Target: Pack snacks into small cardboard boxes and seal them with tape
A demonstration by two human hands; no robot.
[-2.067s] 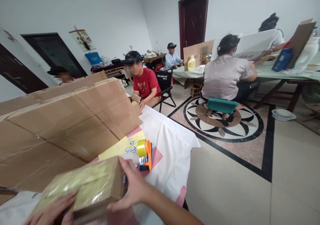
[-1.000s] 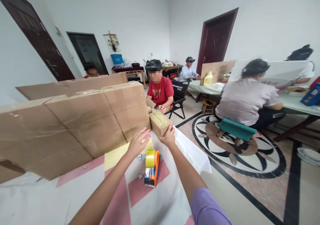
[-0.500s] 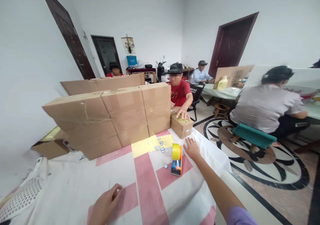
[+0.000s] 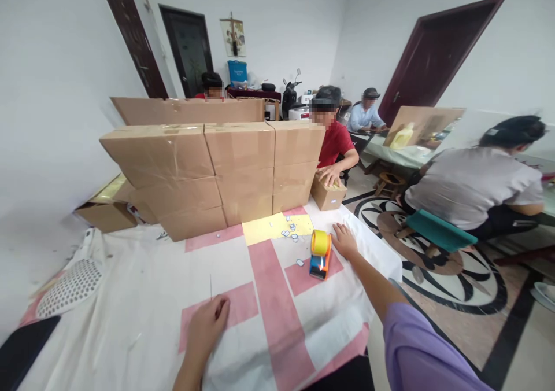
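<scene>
My left hand [image 4: 210,317] rests on the pink-and-white tablecloth [image 4: 277,310] with its fingers curled in, and nothing shows in it. A thin dark line lies on the cloth just beyond it. My right hand [image 4: 346,240] lies flat and open on the cloth, fingers stretched forward. Close to its left side stands an orange-and-blue tape dispenser [image 4: 319,266] with a roll of yellow tape [image 4: 321,243]. Beyond my right fingertips sits a small cardboard box [image 4: 328,199], with a co-worker's hand [image 4: 330,174] on its top. Several small pale labels [image 4: 300,262] are scattered nearby, perhaps printed on the cloth.
A wall of stacked cardboard boxes [image 4: 243,177] spans the table's far side. An open box [image 4: 106,211] and a white perforated piece [image 4: 71,290] are at the left. A person in a red shirt [image 4: 340,142] sits opposite; another in grey [image 4: 481,177] sits right, near a teal stool [image 4: 440,229].
The view has tilted down and shifted left, so the scene appears higher and farther right. Both my hands keep their poses. The co-worker opposite has lowered their head, with a hand still on the box.
</scene>
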